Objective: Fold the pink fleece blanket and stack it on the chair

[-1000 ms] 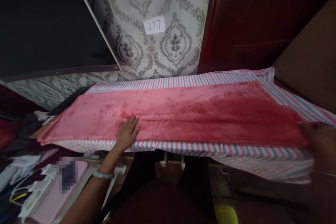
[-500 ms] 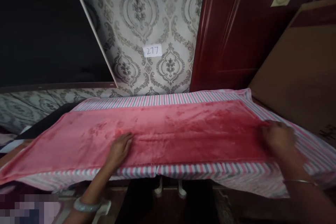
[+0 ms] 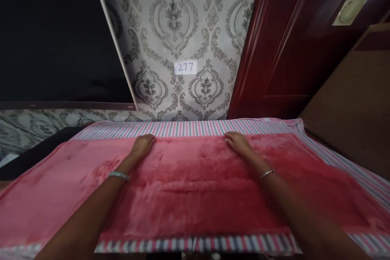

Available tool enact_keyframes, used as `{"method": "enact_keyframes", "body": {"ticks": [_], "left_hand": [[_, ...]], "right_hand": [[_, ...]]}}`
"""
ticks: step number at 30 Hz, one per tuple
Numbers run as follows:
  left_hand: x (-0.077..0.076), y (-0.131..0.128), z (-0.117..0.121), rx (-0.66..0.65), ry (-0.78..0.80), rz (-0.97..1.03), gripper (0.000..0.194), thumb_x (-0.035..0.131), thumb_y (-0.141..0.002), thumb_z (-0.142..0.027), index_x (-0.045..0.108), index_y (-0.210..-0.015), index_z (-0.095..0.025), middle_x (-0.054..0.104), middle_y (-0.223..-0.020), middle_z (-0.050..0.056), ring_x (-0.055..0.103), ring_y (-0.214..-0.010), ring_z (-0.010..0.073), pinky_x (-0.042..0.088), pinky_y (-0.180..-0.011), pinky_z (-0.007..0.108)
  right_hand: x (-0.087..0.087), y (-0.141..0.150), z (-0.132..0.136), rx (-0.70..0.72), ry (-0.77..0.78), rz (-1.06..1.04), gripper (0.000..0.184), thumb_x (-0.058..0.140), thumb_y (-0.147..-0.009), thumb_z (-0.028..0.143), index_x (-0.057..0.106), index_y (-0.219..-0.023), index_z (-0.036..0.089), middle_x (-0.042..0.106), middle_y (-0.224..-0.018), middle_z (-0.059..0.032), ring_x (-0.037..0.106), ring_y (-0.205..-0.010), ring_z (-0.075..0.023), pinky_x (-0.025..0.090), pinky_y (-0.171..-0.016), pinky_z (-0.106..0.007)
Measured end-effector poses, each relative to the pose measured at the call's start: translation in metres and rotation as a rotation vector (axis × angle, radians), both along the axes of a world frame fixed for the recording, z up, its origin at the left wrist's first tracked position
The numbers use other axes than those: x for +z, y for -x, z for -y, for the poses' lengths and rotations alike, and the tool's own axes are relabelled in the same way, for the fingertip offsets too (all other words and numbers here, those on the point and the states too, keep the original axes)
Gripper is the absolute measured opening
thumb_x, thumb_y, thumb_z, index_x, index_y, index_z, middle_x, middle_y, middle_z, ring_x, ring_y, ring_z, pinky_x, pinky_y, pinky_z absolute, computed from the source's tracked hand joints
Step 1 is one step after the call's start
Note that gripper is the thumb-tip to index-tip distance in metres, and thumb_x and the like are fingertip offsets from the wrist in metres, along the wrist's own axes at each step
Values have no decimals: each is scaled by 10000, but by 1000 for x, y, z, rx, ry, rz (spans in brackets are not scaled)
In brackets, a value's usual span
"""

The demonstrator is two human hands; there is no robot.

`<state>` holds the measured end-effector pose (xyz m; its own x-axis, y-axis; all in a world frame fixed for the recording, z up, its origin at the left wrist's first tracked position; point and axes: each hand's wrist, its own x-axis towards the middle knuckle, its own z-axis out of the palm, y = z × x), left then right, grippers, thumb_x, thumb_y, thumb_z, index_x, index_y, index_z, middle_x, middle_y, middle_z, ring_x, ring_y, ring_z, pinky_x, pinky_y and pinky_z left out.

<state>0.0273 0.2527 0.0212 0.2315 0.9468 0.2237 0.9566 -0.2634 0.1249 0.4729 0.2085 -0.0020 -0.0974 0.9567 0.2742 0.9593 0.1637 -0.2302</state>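
Observation:
A long pink-red plush blanket (image 3: 195,211) lies spread over a pink, grey and white striped cloth (image 3: 170,129). At the blanket's far edge, left of centre, my left hand (image 3: 143,145) has its fingers bent down and closed on the fabric. My right hand (image 3: 239,143) is at the same far edge, right of centre, its fingertips and thumb closing on the border. The tips of both hands are partly hidden against the plush. Both palms face down, with a gap of blanket between them.
A large dark screen (image 3: 61,40) stands at the left. Behind the table is patterned wallpaper (image 3: 173,16) with a paper label (image 3: 185,67) reading 277. A dark red door panel (image 3: 274,40) and a cardboard box (image 3: 353,93) flank the right side.
Both hands have moved away from me to the blanket's far edge. My right hand came in from the right end toward the middle. The view has shifted.

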Motion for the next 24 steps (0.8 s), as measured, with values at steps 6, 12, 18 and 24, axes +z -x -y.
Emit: {"method": "enact_keyframes", "body": {"ticks": [6, 12, 18, 24], "left_hand": [[-13, 0, -35, -58, 38, -16, 284, 424, -925, -289, 693, -884, -210, 731, -1065, 123, 653, -1068, 264, 470, -977, 365], [-16, 2, -53, 46, -15, 25, 309, 345, -949, -307, 636, -926, -206, 704, -1052, 118, 669, -1005, 264, 498, -874, 339], [-27, 4, -62, 5, 88, 20, 303, 358, -907, -349, 626, -902, -207, 728, -1063, 120, 676, -1022, 272, 501, -877, 342], [-18, 11, -69, -10, 127, 51, 401, 305, -879, -396, 629, -954, -171, 733, -1113, 146, 679, -1055, 284, 499, -940, 358]], "right_hand": [[-8, 12, -28, 5, 52, 35, 176, 585, -939, 188, 737, -1028, 175, 733, -1060, -78, 642, -1026, -204, 422, -931, -271], [-5, 8, -47, -65, -22, -8, 233, 484, -986, 168, 711, -1026, 137, 699, -1058, -123, 607, -1033, -233, 413, -923, -312], [-26, 13, -57, -44, 18, -86, 227, 542, -946, 119, 730, -1068, 157, 719, -1089, -90, 633, -1067, -199, 460, -937, -274], [-12, -51, -30, -202, -72, -144, 416, 492, -971, 144, 609, -1367, 196, 613, -1390, -69, 545, -1294, -173, 389, -1122, -287]]}}
